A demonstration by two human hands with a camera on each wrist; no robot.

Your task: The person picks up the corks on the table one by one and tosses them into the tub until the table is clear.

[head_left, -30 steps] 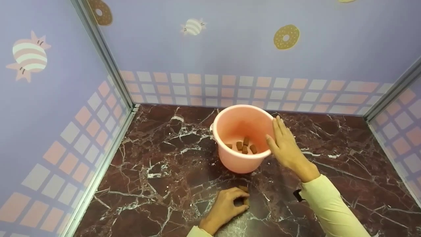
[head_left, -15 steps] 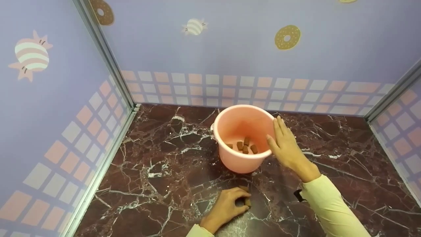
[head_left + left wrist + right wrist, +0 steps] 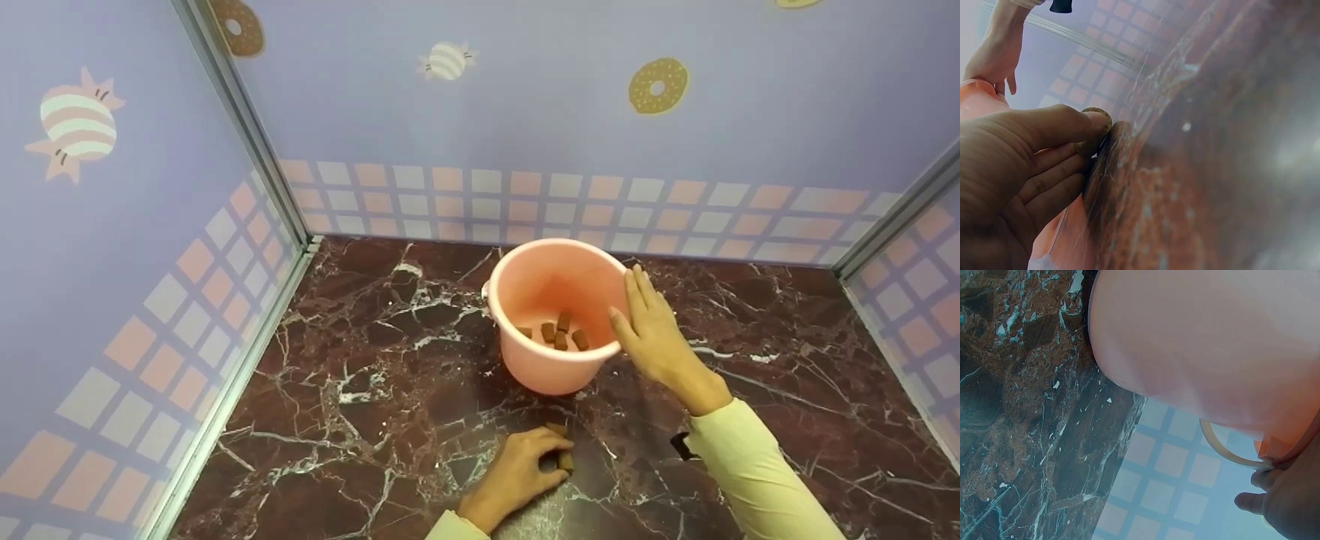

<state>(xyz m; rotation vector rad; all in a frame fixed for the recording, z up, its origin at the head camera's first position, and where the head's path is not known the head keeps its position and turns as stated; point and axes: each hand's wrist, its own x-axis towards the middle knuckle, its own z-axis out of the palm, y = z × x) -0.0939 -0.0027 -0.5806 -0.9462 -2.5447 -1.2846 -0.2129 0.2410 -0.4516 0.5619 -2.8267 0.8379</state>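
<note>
A pink bucket (image 3: 551,371) stands upright on the marbled surface, with several short brown corks (image 3: 561,339) on its bottom. My right hand (image 3: 660,341) rests on the bucket's right rim, fingers straight, thumb lying near the rim's inner side. In the right wrist view its fingertips show beside the bucket's handle (image 3: 1221,447). Nearer to me, my left hand (image 3: 517,469) pinches a cork (image 3: 565,460) between thumb and fingers, low at the surface. The left wrist view shows the round end of that cork (image 3: 1100,118) under the thumb. Another brown cork (image 3: 556,429) lies just beyond those fingers, partly hidden.
A dark red marbled tabletop (image 3: 360,450) with white veins lies under everything. Lilac panels with printed sweets and pink and white squares (image 3: 487,112) close it in at the back and both sides. A black band (image 3: 681,445) shows at the right sleeve.
</note>
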